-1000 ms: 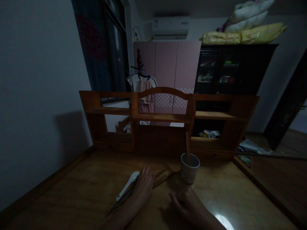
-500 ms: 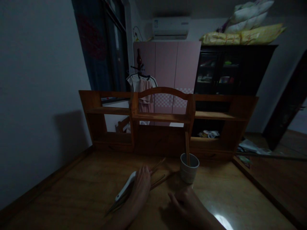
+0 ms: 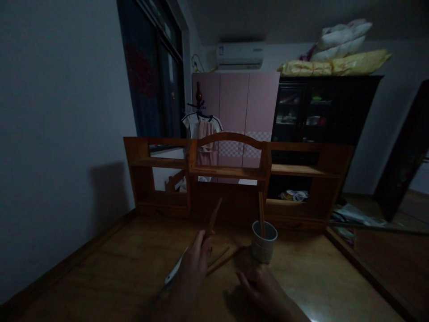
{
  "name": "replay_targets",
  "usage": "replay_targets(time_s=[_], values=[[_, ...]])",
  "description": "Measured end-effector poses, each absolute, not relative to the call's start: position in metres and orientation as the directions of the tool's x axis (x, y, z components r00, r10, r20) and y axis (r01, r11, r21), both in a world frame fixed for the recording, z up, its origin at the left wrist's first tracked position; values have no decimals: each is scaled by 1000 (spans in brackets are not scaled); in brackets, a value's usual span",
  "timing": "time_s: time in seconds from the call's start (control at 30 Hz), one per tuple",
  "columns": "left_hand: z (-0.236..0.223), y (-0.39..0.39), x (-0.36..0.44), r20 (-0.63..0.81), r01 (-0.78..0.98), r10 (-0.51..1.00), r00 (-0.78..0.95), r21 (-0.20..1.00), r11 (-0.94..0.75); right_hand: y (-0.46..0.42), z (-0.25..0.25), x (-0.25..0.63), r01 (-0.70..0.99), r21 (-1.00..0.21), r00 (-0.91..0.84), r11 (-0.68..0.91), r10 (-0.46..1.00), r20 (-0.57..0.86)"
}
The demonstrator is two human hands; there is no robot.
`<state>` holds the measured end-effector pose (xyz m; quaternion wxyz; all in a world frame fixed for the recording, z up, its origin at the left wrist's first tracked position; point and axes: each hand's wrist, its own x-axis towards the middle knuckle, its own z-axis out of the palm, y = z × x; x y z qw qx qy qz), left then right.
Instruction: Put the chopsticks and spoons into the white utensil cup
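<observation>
My left hand (image 3: 196, 261) is closed round a wooden chopstick (image 3: 213, 218) and holds it lifted off the table, tip pointing up and to the right. Under that hand lies a white spoon (image 3: 173, 273), and other chopsticks (image 3: 219, 262) lie on the wooden table (image 3: 110, 273) beside it. A white cup (image 3: 263, 241) stands just right of them with one chopstick (image 3: 261, 213) upright in it. My right hand (image 3: 259, 286) rests on the table close below the cup, fingers curled, with nothing visible in it.
A wooden shelf unit (image 3: 234, 179) runs along the table's far edge. The wall (image 3: 60, 134) is close on the left. Behind stand a pink wardrobe (image 3: 241, 107), a dark cabinet (image 3: 321, 112) and hanging clothes (image 3: 203, 129). The room is dim.
My left hand has picked one chopstick up from the pile on the table and raised it. The right hand has stayed by the cup. The view has tilted slightly.
</observation>
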<state>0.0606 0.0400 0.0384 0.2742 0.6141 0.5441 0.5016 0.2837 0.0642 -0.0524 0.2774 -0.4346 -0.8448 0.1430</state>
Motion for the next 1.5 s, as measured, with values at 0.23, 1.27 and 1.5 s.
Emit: replay_targets(time_s=[0.23, 1.27, 1.5], values=[[29, -20, 110, 301, -82, 951, -66, 948, -306, 50, 18, 284, 424, -683, -253, 594, 802, 541], [-80, -13, 144, 288, 43, 930, 229, 951, -306, -10, 81, 286, 211, -764, -308, 610, 783, 540], [-93, -8, 141, 171, 156, 920, 351, 959, -238, -8, 75, 292, 205, -833, -318, 515, 839, 441]])
